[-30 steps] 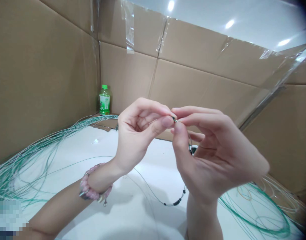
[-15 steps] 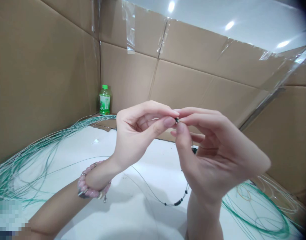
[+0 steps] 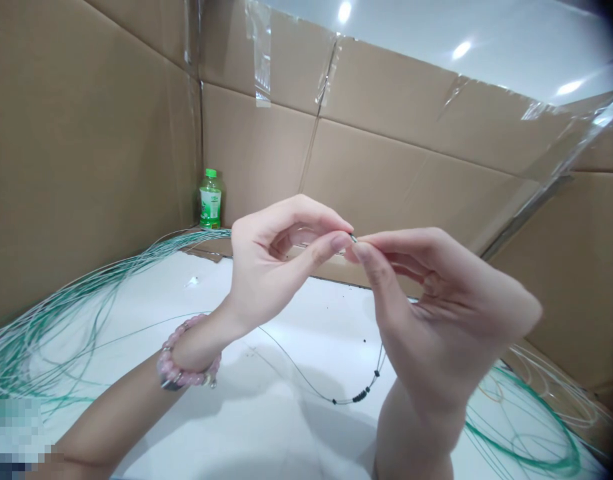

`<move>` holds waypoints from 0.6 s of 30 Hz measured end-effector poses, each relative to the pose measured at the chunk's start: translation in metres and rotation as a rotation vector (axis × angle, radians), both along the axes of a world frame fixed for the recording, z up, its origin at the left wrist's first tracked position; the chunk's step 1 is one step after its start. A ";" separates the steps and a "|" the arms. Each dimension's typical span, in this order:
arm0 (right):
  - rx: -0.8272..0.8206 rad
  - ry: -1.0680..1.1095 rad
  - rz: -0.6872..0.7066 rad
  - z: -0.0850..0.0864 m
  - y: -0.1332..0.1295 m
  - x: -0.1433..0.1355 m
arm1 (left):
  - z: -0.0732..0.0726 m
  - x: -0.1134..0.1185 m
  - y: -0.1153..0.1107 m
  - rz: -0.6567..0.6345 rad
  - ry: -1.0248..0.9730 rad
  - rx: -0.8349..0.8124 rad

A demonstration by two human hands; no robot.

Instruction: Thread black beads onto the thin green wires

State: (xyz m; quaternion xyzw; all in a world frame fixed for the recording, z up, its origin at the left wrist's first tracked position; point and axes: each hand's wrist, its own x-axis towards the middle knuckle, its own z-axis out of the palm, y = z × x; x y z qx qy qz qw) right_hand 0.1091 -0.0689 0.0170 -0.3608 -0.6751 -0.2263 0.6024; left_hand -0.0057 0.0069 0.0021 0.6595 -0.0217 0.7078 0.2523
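My left hand [image 3: 291, 260], a pink bead bracelet [image 3: 189, 357] on its wrist, is closed in a pinch with thumb and forefinger. Meeting it tip to tip, my right hand [image 3: 426, 307] also pinches with thumb and forefinger. Between the fingertips shows a small dark, shiny piece [image 3: 353, 238], too small to name; most of it is hidden. Below the hands hangs a thin dark wire [image 3: 306, 383] with several small black bead-like pieces [image 3: 360, 396] on it. One end runs up behind my right hand.
Bundled green and white wires [image 3: 51, 320] lie along the left side, and more coiled green wire [image 3: 531, 460] is at the right. A green-capped bottle [image 3: 211, 203] stands in the far left corner. Cardboard walls [image 3: 386, 160] surround the white tabletop [image 3: 266, 433].
My right hand has turned slightly, and its fingers have drawn together. The dark piece now shows as a slim sliver between the fingertips. The hanging wire has shifted slightly right and up.
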 end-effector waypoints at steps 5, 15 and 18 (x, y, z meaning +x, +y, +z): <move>-0.139 0.074 0.109 0.002 -0.003 0.002 | 0.001 -0.004 0.001 0.060 0.060 0.051; -0.177 0.127 0.164 0.001 -0.001 -0.004 | 0.000 -0.004 -0.001 0.055 0.062 0.033; -0.160 0.121 0.160 0.002 0.000 -0.004 | 0.000 -0.005 -0.002 0.037 0.066 0.034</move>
